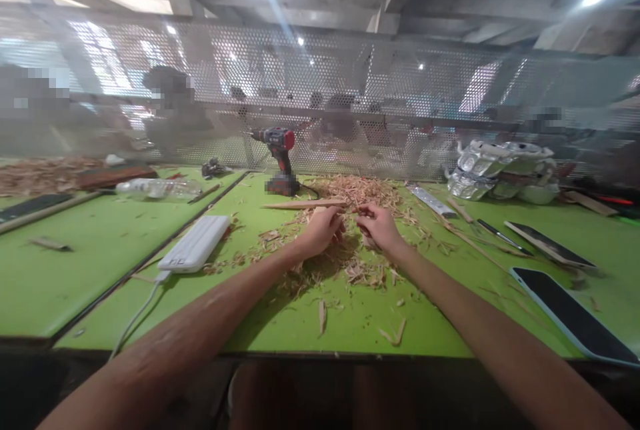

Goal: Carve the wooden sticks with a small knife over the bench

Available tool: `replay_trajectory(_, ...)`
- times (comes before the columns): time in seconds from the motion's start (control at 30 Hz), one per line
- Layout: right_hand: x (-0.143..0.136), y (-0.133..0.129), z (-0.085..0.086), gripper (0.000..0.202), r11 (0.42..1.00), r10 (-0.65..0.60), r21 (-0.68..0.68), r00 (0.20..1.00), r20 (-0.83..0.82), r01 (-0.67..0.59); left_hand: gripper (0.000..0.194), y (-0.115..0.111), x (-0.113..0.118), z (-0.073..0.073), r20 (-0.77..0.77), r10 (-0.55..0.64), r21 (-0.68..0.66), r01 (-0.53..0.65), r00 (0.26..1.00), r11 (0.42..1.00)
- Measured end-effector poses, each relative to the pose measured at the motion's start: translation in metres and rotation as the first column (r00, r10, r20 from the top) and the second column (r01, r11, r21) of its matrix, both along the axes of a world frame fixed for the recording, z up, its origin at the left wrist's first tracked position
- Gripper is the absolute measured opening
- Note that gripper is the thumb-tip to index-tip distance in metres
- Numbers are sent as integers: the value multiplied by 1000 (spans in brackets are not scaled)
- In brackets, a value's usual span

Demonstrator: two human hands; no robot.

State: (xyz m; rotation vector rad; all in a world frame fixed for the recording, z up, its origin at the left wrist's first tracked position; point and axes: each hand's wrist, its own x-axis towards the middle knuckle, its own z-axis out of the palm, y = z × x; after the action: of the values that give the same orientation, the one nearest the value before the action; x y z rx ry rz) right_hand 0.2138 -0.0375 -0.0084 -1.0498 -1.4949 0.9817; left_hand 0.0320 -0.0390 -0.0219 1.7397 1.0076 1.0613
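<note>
My left hand is over the wood shavings, fingers bent and pressed together. Just beyond its fingertips is a pale, tapered wooden stick, pointing left; I cannot tell whether the hand touches it. A short gap to the right, my right hand is closed in a pinch, thumb against fingers. Whatever either hand holds, if anything, is too small or hidden to name. Curled shavings surround both hands, and a loose wood chip lies nearer the front edge.
A cordless drill stands behind the hands. At left are a white power bank with a cable and a plastic bottle. On the right are a phone, a dark flat slab and foil-wrapped bundles. A perforated screen rises behind.
</note>
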Motion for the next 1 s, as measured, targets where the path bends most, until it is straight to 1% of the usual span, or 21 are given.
replay_trajectory(0.1, -1, -1, 1, 27, 1000, 29, 9, 1000, 5, -29, 18, 0, 0, 0, 4, -39, 11, 39, 999, 999)
replay_trajectory(0.17, -1, -1, 2, 26, 999, 39, 7, 999, 12, -39, 16, 0, 0, 0, 18, -44, 4, 43, 999, 999)
replay_trajectory(0.27, -1, -2, 2, 25, 999, 38, -1, 999, 22, -38, 12, 0, 0, 1, 79, -35, -36, 38, 996, 999)
replay_trajectory(0.47, -2, -6, 4, 24, 999, 24, -24, 999, 46, -23, 8, -1, 2, 1, 154, 25, -79, -13, 988, 997)
replay_trajectory(0.57, -2, -8, 5, 24, 999, 24, -36, 999, 34, -22, 4, -2, 2, 2, 204, 36, -123, -11, 978, 992)
replay_trajectory(0.63, -2, -9, 6, 23, 999, 21, -45, 1000, 21, -20, 7, -5, 1, 5, 216, 64, -162, -29, 974, 986)
replay_trajectory(0.73, -2, -9, 7, 23, 998, 13, -54, 1000, 6, -13, 8, -11, -1, 14, 213, 112, -235, -60, 971, 970)
replay_trajectory(0.77, -2, -9, 8, 23, 998, 10, -56, 1000, -2, -10, 10, -14, -1, 18, 234, 106, -266, -41, 967, 963)
replay_trajectory(0.83, -2, -10, 9, 23, 998, 17, -63, 1000, -26, -18, 20, -18, -2, 25, 327, 58, -331, 57, 943, 942)
replay_trajectory(0.93, -4, -11, 11, 29, 996, 62, -54, 997, -45, -65, 27, -22, -1, 32, 491, -32, -396, 256, 870, 882)
replay_trajectory(1.0, -5, -12, 11, 35, 994, 102, -37, 994, -22, -103, 29, -24, 0, 34, 565, -72, -403, 351, 822, 845)
